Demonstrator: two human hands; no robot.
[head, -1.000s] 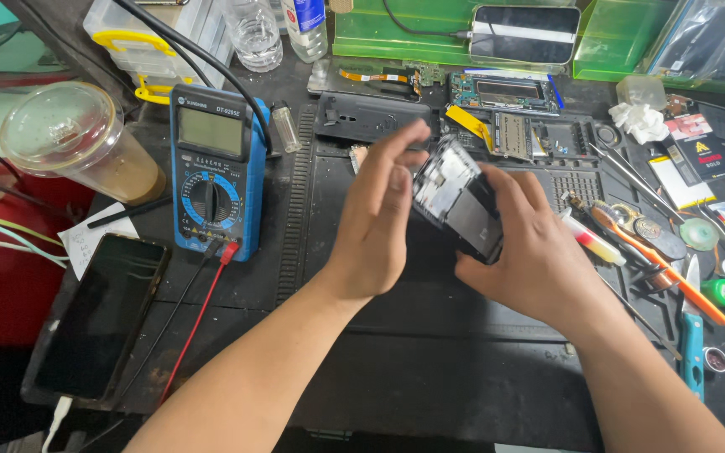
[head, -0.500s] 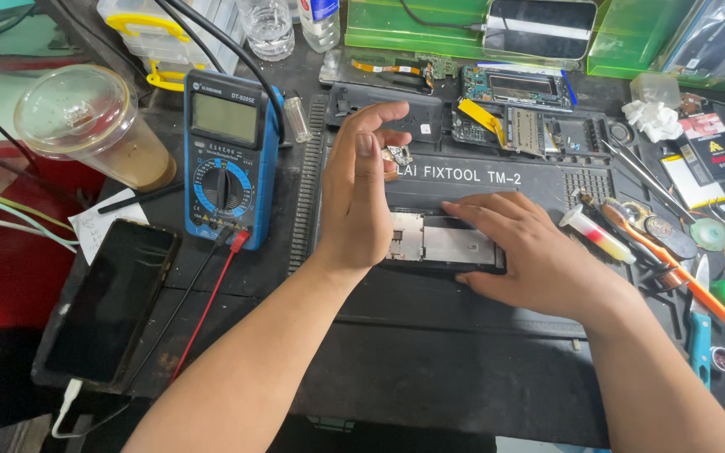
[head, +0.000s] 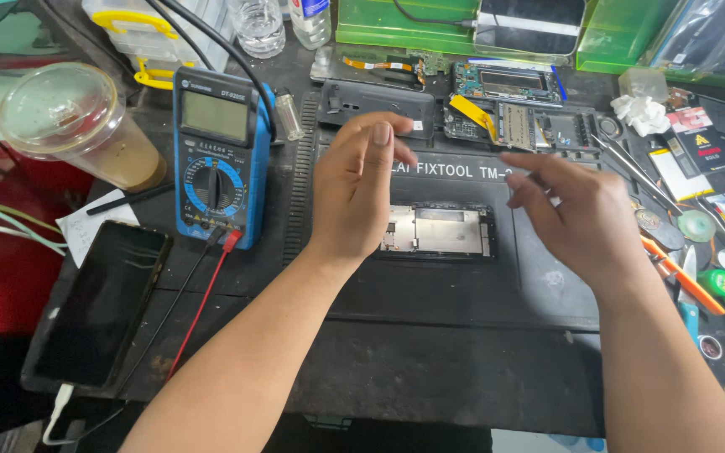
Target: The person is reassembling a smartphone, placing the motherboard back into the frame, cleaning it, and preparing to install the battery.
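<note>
Opened phone frame [head: 438,231] lies flat on the black repair mat [head: 463,335], approx. at centre, between both hands. It is a dark rectangle w/ silver metal plate inside and small parts at its left end. Left hand [head: 358,189] hovers over its left edge, fingers loosely open, holding nothing. Right hand [head: 576,218] hovers to the right, fingers half curled, also empty. Blue multimeter [head: 218,155] stands at the left.
</note>
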